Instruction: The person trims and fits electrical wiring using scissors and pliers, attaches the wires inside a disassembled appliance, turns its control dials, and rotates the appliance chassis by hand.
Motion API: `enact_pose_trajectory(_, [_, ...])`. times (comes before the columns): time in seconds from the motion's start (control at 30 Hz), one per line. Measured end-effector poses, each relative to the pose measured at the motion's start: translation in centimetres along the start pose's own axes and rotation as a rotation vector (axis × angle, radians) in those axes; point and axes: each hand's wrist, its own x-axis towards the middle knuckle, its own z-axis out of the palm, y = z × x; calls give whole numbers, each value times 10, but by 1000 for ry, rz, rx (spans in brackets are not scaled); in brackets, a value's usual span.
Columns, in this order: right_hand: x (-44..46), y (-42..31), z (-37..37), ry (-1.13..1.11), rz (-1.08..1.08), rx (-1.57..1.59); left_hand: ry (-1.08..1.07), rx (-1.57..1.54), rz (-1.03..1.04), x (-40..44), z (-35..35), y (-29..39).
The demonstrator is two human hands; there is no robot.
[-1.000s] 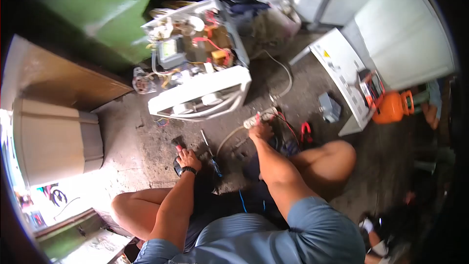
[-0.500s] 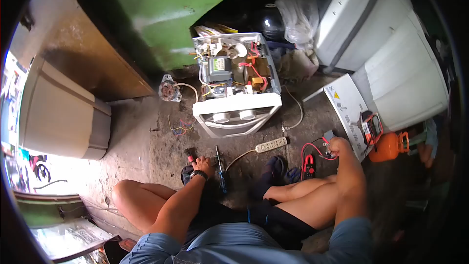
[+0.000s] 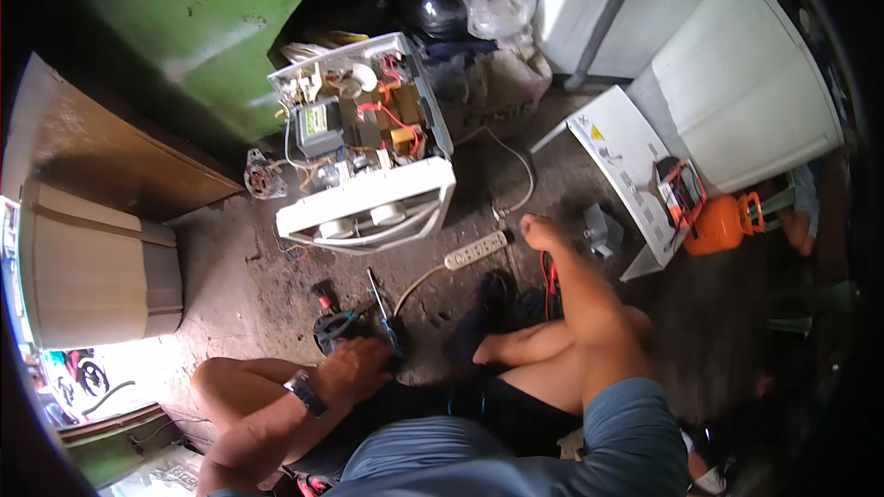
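My right hand (image 3: 541, 232) is closed and reaches over the floor close to the plug (image 3: 500, 213) of a grey cord; whether anything is inside the fingers is hidden. Just behind the plug stands a microwave oven (image 3: 366, 201) with its cover off, transformer and wiring exposed. A white power strip (image 3: 476, 251) lies in front of it. Red test leads (image 3: 550, 281) show partly below my right forearm. My left hand (image 3: 354, 368), smeared by motion, is above my lap. Nearest to it are a screwdriver (image 3: 380, 299) and a dark tool pouch or case (image 3: 333, 331).
To the right, a white metal cover (image 3: 626, 161) carries a red-and-black meter (image 3: 677, 189), beside an orange gas cylinder (image 3: 723, 224). A bent metal piece (image 3: 603, 230) lies nearby. A small motor (image 3: 264, 177) sits left of the oven. White cabinets (image 3: 737, 64) stand behind.
My right hand has moved left and away from the metal piece and test leads, toward the plug. My left hand has drawn back from the floor tools toward my lap. The view has shifted.
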Motion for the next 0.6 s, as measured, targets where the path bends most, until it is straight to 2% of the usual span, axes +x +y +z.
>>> enact_pose_trajectory(0.03, [17, -12, 16, 41, 66, 99, -90, 31, -58, 2, 6, 8])
enact_pose_trajectory(0.07, [30, -26, 24, -22, 239, 310, -72, 32, -74, 6, 11, 14])
enact_pose_trajectory(0.13, [67, -16, 68, 198, 288, 280, -249, 63, -22, 19, 10, 17])
enact_pose_trajectory(0.23, [101, 7, 122, 404, 364, 275, -3, -18, 32, 26, 6, 23])
enact_pose_trajectory(0.27, [120, 26, 147, 552, 441, 430, -14, 5, 14, 28, -10, 30])
enact_pose_trajectory(0.33, [123, 25, 134, 500, 558, 1228, -16, 2, -24, 28, -12, 36])
enact_pose_trajectory(0.4, [95, 0, 94, 376, 602, 652, 10, -8, -24, 19, -11, 42])
enact_pose_trajectory(0.47, [100, 0, 103, 509, 676, 351, 53, -5, -37, 13, -4, 42])
enact_pose_trajectory(0.53, [124, 37, 143, 644, 519, 457, -2, -58, 10, 7, 6, 39])
enact_pose_trajectory(0.57, [121, 20, 126, 649, 461, 609, -29, -74, 7, 6, 7, 36])
enact_pose_trajectory(0.6, [109, 3, 109, 647, 407, 765, -6, 44, 31, 5, 57, 8])
